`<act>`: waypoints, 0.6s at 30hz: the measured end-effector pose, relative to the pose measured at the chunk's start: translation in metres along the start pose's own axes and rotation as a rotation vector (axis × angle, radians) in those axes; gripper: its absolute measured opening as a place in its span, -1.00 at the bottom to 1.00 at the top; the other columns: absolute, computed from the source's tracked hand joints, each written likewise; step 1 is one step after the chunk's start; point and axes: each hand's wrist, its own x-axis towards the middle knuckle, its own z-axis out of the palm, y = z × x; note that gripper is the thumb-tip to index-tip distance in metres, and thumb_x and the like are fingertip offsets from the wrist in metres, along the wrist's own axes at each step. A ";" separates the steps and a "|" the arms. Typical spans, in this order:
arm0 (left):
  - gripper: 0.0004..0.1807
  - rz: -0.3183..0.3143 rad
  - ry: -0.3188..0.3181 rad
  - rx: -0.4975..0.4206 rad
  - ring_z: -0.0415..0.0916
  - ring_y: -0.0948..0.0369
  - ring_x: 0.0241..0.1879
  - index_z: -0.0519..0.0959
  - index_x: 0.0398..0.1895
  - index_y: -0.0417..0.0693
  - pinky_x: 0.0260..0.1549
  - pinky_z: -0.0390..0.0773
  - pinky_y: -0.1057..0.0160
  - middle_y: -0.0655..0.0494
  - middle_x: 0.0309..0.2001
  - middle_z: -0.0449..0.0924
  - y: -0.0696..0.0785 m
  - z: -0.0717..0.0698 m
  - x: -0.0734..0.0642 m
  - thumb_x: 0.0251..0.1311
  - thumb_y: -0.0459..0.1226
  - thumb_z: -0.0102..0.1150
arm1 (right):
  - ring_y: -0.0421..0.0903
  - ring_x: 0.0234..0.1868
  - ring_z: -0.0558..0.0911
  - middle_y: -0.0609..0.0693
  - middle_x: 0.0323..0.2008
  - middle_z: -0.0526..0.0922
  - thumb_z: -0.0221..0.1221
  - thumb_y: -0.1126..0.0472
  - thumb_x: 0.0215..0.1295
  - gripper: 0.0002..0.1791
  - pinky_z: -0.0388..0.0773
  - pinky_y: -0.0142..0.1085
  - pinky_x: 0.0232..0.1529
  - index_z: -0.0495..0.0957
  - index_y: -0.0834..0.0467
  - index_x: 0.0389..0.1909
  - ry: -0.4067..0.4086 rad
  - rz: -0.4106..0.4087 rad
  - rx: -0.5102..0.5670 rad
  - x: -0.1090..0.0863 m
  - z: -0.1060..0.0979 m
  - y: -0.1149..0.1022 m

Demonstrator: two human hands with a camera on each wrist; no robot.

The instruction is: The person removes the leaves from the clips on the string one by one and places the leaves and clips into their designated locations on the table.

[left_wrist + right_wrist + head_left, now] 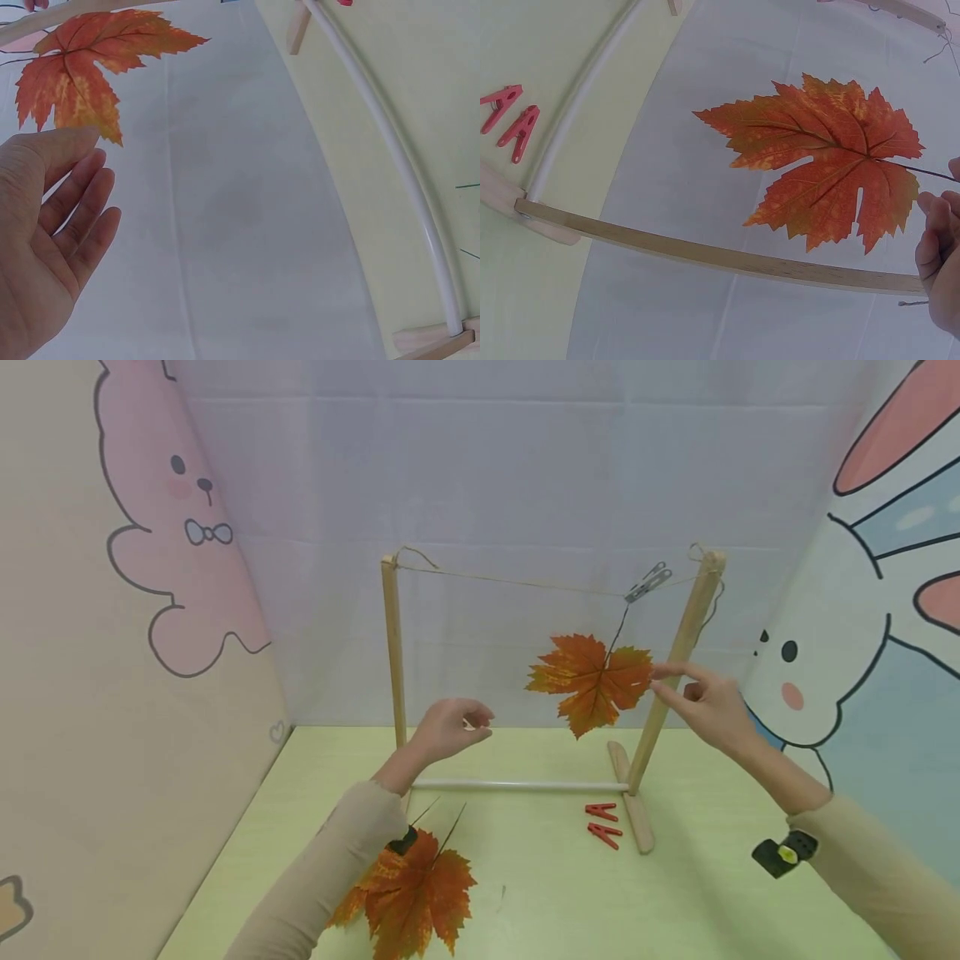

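An orange-red artificial maple leaf (592, 681) hangs by its dark stem from a grey clothespin (648, 582) on a thin string (510, 580). My right hand (708, 706) is at the leaf's right edge, thumb and index finger bent toward each other. The right wrist view shows a gap between those fingertips, with the leaf's edge (907, 195) beside them. Left of the leaf, my left hand (452, 727) is in the air, its fingers loosely curved and holding nothing. Its thumb overlaps the leaf (82, 90) in the left wrist view, but in the head view they stand apart.
A wooden frame with a left post (393, 643), a right post (678, 652) and a white bottom rod (517, 786) carries the string. Two red clothespins (602, 823) lie by its right foot (637, 818). More maple leaves (420, 893) lie front left, partly under the left forearm.
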 end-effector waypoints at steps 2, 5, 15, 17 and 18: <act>-0.80 -0.005 -0.004 -0.012 0.55 0.23 -0.32 0.61 -0.22 -0.15 -0.28 0.53 0.33 0.10 -0.35 0.63 0.003 0.000 0.004 0.06 -0.31 0.23 | -0.47 -0.88 0.04 -0.27 -0.53 0.58 0.18 0.43 0.10 -0.80 0.00 -0.43 -0.88 0.58 0.30 -0.21 0.012 -0.015 0.004 0.003 -0.003 -0.004; -0.81 -0.018 0.003 -0.038 0.55 0.24 -0.30 0.61 -0.21 -0.12 -0.28 0.52 0.35 0.11 -0.34 0.63 0.009 0.001 0.009 0.08 -0.31 0.21 | -0.46 -0.88 0.03 -0.30 -0.45 0.58 0.18 0.52 0.04 -0.80 -0.01 -0.42 -0.87 0.58 0.35 -0.26 0.025 -0.036 0.018 0.009 -0.008 -0.018; -0.80 0.001 0.015 -0.068 0.55 0.25 -0.29 0.61 -0.20 -0.10 -0.28 0.51 0.40 0.06 -0.29 0.63 0.027 0.003 0.029 0.08 -0.27 0.21 | -0.41 -0.89 0.02 -0.37 -0.63 0.51 0.18 0.56 0.00 -0.80 -0.03 -0.46 -0.87 0.59 0.36 -0.30 0.032 -0.084 -0.004 0.021 -0.015 -0.028; -0.81 0.007 0.030 -0.080 0.55 0.24 -0.30 0.61 -0.21 -0.10 -0.28 0.51 0.39 0.05 -0.28 0.63 0.031 0.001 0.034 0.07 -0.29 0.22 | -0.43 -0.89 0.02 -0.35 -0.68 0.50 0.19 0.54 0.00 -0.78 -0.04 -0.46 -0.88 0.60 0.33 -0.28 0.034 -0.093 -0.013 0.024 -0.015 -0.019; -0.81 0.011 0.038 -0.086 0.55 0.24 -0.30 0.61 -0.22 -0.10 -0.29 0.51 0.38 0.05 -0.28 0.63 0.033 0.001 0.036 0.07 -0.29 0.22 | -0.43 -0.89 0.03 -0.36 -0.66 0.51 0.20 0.53 0.00 -0.78 -0.03 -0.46 -0.88 0.60 0.31 -0.27 0.035 -0.094 -0.017 0.026 -0.016 -0.015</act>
